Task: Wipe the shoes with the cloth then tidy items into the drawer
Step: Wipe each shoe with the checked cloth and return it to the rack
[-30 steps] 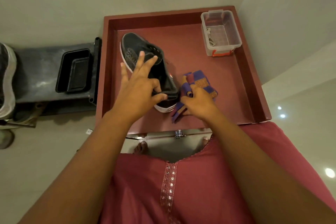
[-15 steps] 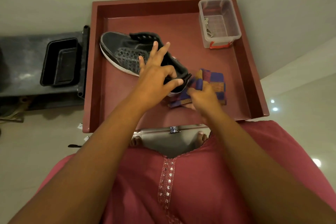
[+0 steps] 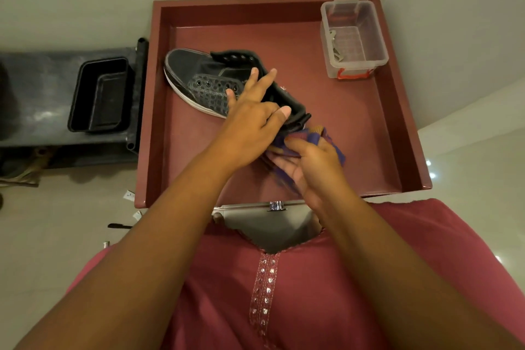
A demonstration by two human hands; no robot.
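A black shoe (image 3: 203,81) with a white sole lies on its side in the open dark-red drawer (image 3: 395,128), toe toward the left. My left hand (image 3: 251,111) pinches the shoe's heel collar between thumb and index finger, other fingers spread. My right hand (image 3: 308,166) holds a purple and orange checked cloth (image 3: 315,138) bunched just right of the heel, touching it.
A clear plastic box (image 3: 353,37) with an orange clip stands in the drawer's back right corner, small metal items inside. A black tub (image 3: 99,94) sits on a dark shelf left of the drawer. A metal knob (image 3: 276,204) marks the drawer's front. Small scraps lie on the floor at left.
The shoe has swung from pointing away to lying sideways with its toe to the left. My right hand has gathered the cloth up off the drawer floor against the heel.
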